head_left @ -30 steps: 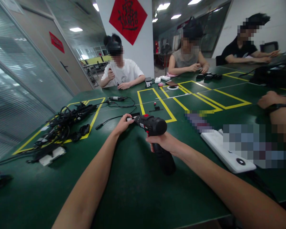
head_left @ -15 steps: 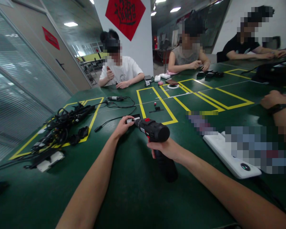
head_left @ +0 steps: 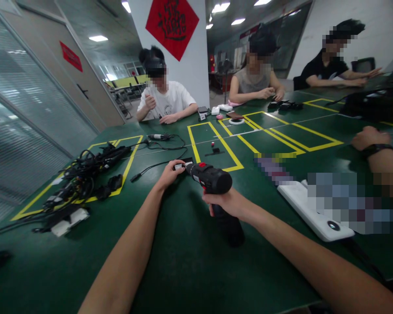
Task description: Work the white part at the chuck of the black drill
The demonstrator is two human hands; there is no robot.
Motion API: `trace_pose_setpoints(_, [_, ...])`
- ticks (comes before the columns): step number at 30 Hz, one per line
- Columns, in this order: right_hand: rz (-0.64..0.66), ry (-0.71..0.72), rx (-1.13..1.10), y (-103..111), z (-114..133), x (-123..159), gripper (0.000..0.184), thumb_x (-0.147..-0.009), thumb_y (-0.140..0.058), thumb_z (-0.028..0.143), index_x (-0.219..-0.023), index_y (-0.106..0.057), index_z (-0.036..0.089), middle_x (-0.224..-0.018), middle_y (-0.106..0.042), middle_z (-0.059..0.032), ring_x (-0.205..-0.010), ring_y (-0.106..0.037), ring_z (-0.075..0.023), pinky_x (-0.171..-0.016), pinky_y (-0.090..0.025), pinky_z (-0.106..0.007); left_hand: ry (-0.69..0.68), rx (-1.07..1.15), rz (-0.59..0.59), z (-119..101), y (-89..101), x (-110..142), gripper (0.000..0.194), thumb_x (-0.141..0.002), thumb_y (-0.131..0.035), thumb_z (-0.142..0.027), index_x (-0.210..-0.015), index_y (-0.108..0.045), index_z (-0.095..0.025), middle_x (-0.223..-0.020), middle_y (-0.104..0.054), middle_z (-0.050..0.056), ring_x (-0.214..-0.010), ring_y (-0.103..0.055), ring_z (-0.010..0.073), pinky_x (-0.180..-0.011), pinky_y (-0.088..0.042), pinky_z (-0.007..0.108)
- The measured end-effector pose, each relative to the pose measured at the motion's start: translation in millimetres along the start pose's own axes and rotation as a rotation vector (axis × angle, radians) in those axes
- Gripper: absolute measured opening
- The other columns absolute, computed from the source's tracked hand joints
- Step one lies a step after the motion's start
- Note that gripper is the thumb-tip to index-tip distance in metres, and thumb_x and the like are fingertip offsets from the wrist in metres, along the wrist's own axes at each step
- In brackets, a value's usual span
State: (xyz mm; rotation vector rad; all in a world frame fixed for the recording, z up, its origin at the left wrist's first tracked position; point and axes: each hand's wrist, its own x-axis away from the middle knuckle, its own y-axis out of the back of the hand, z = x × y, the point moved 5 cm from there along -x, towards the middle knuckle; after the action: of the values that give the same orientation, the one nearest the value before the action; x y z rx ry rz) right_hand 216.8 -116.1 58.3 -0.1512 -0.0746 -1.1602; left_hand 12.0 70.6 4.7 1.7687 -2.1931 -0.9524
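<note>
My right hand (head_left: 223,201) is wrapped round the handle of a black cordless drill (head_left: 212,178) with red parts. The drill points forward and left, and its tip meets a small black box with a white label (head_left: 189,161) on the green table. I cannot make out the exact contact at the tip. Fingers of my left hand (head_left: 170,173) press round the near left side of that box and cover part of it. Just beyond, a thin black cable (head_left: 150,165) with a plug end lies on the table.
A heap of black cables (head_left: 88,172) lies to the left, near a white-and-black block (head_left: 70,221). At right are a white device (head_left: 314,211) and another person's hand (head_left: 370,140). Small black parts (head_left: 215,151) lie inside yellow tape ahead. Several people sit around the table.
The camera view has tilted slightly. My hands, the drill and the box hold nearly the same position. The person at far right has lifted a hand.
</note>
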Motion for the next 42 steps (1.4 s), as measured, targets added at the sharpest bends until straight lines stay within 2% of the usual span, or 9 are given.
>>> trace_pose_setpoints(17, [-0.019, 0.030, 0.005, 4.0, -5.8, -4.6, 0.009, -0.074, -0.064, 0.022, -0.076, -0.057, 0.017, -0.066, -0.059, 0.0002, -0.050, -0.060, -0.0144, -0.053, -0.046, -0.029, 0.019, 0.063, -0.026, -5.5, -0.3, 0.2, 0.032, -0.069, -0.066, -0.030, -0.099, -0.068, -0.020, -0.105, -0.066, 0.005, -0.100, -0.057, 0.0228, -0.095, -0.043, 0.038])
trace_pose_setpoints(24, [-0.032, 0.023, -0.035, 1.7, -2.3, -1.9, 0.013, -0.074, -0.064, 0.023, -0.082, -0.057, 0.018, -0.069, -0.059, 0.0012, -0.048, -0.058, -0.0131, -0.050, -0.045, -0.028, 0.024, 0.060, -0.013, -4.5, -1.6, 0.4, 0.033, -0.071, -0.065, -0.031, -0.102, -0.068, -0.020, -0.105, -0.066, 0.005, -0.097, -0.058, 0.0221, -0.093, -0.044, 0.038])
trace_pose_setpoints(29, [-0.036, 0.025, -0.023, 1.3, -0.1, -0.4, 0.017, -0.074, -0.066, 0.022, -0.087, -0.057, 0.018, -0.075, -0.062, 0.0002, -0.048, -0.059, -0.0122, -0.051, -0.045, -0.027, -0.003, 0.020, -0.028, -2.2, -1.1, -0.2, 0.031, -0.072, -0.065, -0.031, -0.101, -0.068, -0.021, -0.107, -0.066, 0.005, -0.102, -0.057, 0.0230, -0.097, -0.042, 0.038])
trace_pose_setpoints(42, [-0.052, 0.004, 0.056, 1.0, -1.4, -0.8, 0.012, -0.076, -0.064, 0.024, -0.082, -0.055, 0.019, -0.056, -0.059, 0.0012, -0.049, -0.061, -0.0175, -0.053, -0.046, -0.030, 0.005, -0.002, -0.026, -5.2, -0.3, 2.2, 0.029, -0.075, -0.065, -0.031, -0.102, -0.068, -0.021, -0.108, -0.066, 0.005, -0.106, -0.057, 0.0231, -0.100, -0.041, 0.038])
